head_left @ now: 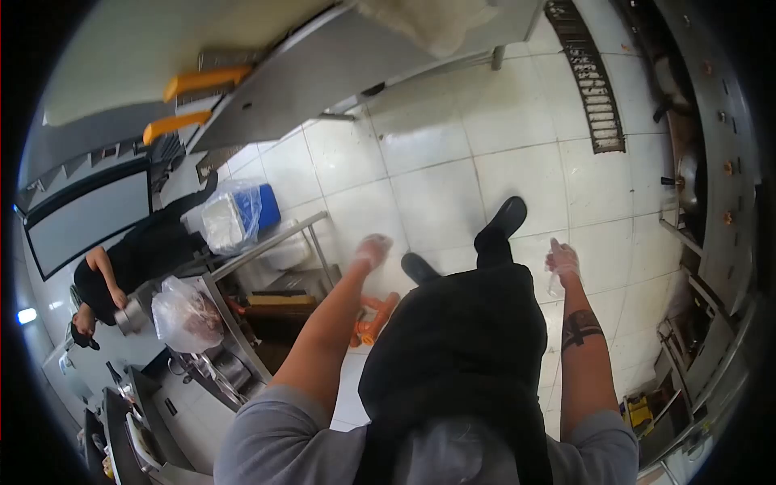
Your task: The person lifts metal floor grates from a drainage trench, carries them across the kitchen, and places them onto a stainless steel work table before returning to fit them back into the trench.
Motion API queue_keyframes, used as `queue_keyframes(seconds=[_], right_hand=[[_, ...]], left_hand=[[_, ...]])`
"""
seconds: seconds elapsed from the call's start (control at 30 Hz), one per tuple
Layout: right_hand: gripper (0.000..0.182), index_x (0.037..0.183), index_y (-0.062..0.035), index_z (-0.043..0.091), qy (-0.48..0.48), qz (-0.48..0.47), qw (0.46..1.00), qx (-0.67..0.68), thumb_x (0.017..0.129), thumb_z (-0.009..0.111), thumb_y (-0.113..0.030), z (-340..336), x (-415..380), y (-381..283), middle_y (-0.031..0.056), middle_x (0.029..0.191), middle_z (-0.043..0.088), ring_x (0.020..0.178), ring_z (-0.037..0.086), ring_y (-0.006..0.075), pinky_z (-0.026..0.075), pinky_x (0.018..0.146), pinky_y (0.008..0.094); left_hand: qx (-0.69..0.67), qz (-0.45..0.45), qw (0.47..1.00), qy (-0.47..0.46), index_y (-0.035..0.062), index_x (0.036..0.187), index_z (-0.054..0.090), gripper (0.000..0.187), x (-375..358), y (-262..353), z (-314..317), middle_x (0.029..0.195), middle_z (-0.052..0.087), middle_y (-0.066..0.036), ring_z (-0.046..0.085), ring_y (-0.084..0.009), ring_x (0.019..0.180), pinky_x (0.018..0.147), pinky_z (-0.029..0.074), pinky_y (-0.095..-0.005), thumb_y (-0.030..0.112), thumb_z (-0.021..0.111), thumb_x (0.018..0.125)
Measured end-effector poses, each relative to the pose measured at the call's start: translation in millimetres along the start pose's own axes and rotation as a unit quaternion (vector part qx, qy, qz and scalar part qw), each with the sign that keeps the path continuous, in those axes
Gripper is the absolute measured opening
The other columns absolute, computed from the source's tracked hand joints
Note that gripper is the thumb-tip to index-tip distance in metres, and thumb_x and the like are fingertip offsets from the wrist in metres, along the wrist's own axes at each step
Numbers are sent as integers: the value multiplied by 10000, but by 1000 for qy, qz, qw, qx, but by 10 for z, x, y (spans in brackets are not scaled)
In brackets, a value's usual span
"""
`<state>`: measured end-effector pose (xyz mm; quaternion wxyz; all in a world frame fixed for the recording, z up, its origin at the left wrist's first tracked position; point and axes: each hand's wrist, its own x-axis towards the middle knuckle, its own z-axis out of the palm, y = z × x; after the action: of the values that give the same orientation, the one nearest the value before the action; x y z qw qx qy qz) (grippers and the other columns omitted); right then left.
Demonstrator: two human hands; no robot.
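My left hand wears a clear plastic glove and hangs over the tiled floor. Its fingers are blurred, and nothing shows in them. Just below it, beside my apron, are several long orange pieces that look like carrots; the hand is apart from them. On the other side, my right hand, also in a loose clear glove, is held out above the tiles with a finger stretched and no object in it. Neither hand touches a surface.
A metal worktable with orange-handled tools stands at upper left. A floor drain grate lies ahead, with a stove along the right. At left, another person handles a metal pot near a plastic bag.
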<state>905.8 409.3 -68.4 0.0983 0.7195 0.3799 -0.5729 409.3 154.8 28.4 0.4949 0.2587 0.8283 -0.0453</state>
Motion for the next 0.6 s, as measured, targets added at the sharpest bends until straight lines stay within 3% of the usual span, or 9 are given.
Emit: queue_keyframes(seconds=[0.03, 0.07, 0.17, 0.23, 0.3, 0.33, 0.4, 0.57, 0.6], right_hand=[[390, 948, -47, 573, 9, -7, 1000, 12, 1011, 615, -429, -180, 174, 239, 71, 697, 603, 544, 578, 162, 472, 487, 316], [396, 961, -38, 584, 24, -113, 991, -60, 1012, 612, -429, -422, 580, 602, 75, 709, 616, 561, 597, 169, 486, 500, 321], [412, 975, -21, 609, 74, -207, 970, -106, 1013, 607, -432, -1066, 476, 363, 82, 733, 642, 592, 626, 172, 502, 528, 323], [418, 962, -24, 622, 54, -39, 998, -7, 1013, 600, -438, -1303, 26, -294, 78, 742, 655, 600, 630, 162, 506, 546, 322], [420, 935, -20, 634, 70, -40, 996, -27, 1008, 601, -432, -1378, 99, -447, 88, 751, 670, 599, 632, 162, 513, 576, 327], [420, 922, -16, 637, 79, -137, 983, -91, 1005, 602, -426, -1304, 377, -307, 93, 759, 677, 604, 636, 163, 518, 591, 329], [424, 922, -2, 649, 93, -202, 960, -168, 993, 606, -418, -1326, 564, -397, 127, 783, 695, 648, 662, 207, 534, 649, 357], [479, 1031, 14, 692, 61, -199, 959, -194, 948, 605, -449, -1056, 264, -1290, 245, 896, 707, 898, 685, 415, 527, 869, 477], [476, 1017, 16, 694, 43, -203, 959, -194, 948, 607, -446, -1044, 248, -1413, 230, 889, 712, 882, 690, 391, 532, 859, 465]], left_hand=[[-19, 26, 999, 9, 24, 1232, 686, 497, 30, 477, -43, 1234, 689, -214, 625, -383, 1182, 1043, 461, -428, 420, 515, 985], [-36, 54, 998, 11, 5, 1267, 670, 533, 73, 1054, -93, 1233, 697, -214, 632, -359, 1184, 1039, 459, -406, 433, 530, 982], [-76, 141, 987, -4, 7, 1202, 693, 500, 262, 2427, 36, 1229, 676, -253, 618, -392, 1194, 1047, 463, -442, 424, 518, 988], [-70, 222, 973, -5, 13, 1267, 666, 512, 278, 3152, 144, 1275, 683, -199, 629, -350, 1192, 1052, 462, -399, 432, 560, 991], [-81, 257, 962, -39, 9, 1268, 657, 474, 87, 3803, 118, 1260, 678, -223, 633, -367, 1186, 1042, 473, -403, 380, 576, 986], [-96, 281, 953, -67, 4, 1269, 649, 438, 42, 4058, 93, 1245, 673, -247, 637, -383, 1181, 1032, 484, -407, 329, 592, 980], [-64, 314, 946, -55, 3, 1276, 646, 424, 159, 4334, 70, 1248, 677, -239, 643, -379, 1176, 1031, 487, -396, 303, 596, 980], [47, 317, 947, -3, 2, 1285, 637, 416, 668, 4647, -210, 1272, 676, -204, 638, -369, 1178, 1049, 484, -421, 304, 570, 1007], [60, 345, 937, 1, 5, 1275, 645, 414, 705, 4706, -316, 1262, 678, -204, 636, -377, 1171, 1049, 484, -433, 311, 568, 1006]])
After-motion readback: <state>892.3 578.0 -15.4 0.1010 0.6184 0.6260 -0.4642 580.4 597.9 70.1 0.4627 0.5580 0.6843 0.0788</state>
